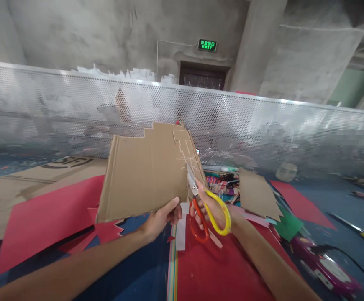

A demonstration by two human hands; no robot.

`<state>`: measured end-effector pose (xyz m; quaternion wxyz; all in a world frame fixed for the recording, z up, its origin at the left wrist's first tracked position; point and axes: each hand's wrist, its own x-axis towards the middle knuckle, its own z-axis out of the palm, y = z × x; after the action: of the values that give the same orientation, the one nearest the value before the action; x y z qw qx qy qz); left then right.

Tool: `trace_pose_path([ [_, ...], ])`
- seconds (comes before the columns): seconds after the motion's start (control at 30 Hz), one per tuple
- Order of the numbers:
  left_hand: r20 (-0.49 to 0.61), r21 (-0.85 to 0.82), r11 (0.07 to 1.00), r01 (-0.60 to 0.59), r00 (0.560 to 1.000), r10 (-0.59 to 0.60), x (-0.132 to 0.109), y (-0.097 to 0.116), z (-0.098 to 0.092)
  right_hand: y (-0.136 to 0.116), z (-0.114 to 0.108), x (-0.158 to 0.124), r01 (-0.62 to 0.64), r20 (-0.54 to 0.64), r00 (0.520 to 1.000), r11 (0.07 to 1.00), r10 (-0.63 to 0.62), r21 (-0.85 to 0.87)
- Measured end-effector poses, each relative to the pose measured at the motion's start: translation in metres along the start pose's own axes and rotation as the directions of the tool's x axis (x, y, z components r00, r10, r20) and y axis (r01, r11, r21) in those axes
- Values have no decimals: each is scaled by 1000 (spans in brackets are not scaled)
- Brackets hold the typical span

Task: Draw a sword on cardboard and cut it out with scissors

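A brown cardboard piece [144,171] with a stepped top edge is held up in front of me. Light drawn lines mark its right side. My left hand [165,215] grips its lower edge, thumb on the front face. My right hand [211,205] is closed around scissors [193,184] with one red and one yellow handle loop. The blades point up and lie against the cardboard near the drawn lines; whether they are cutting into it I cannot tell. Below the hands lie a stack of red paper [226,271] and white paper strips [180,238].
Red sheets [50,217] and a printed cardboard sheet [75,167] lie at left. On the right are another cardboard piece [257,194], green paper [288,223], a purple device [326,267] with a cable, and a knife-like tool [354,228]. A perforated metal screen [247,129] stands behind.
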<state>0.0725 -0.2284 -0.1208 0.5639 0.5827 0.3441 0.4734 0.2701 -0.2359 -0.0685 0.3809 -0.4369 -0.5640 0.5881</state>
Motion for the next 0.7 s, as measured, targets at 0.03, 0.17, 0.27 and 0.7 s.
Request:
trace_pose_path([
  [0.03, 1, 7, 1000, -2, 1000, 2, 0, -1, 1, -1, -2, -1, 2, 45, 999, 1000, -3, 17],
  [0.17, -4, 13, 1000, 3, 1000, -3, 1, -1, 2, -6, -1, -4, 7, 58, 998, 1000, -9, 23],
  [0.27, -3, 22, 1000, 3, 1000, -3, 2, 1, 2, -8, 6, -5, -11, -32, 999, 1000, 10, -22],
  [0.7, 5, 99, 995, -35, 999, 35, 5, 5, -3, 8, 20, 1, 213, -94, 972, 976, -216, -44],
])
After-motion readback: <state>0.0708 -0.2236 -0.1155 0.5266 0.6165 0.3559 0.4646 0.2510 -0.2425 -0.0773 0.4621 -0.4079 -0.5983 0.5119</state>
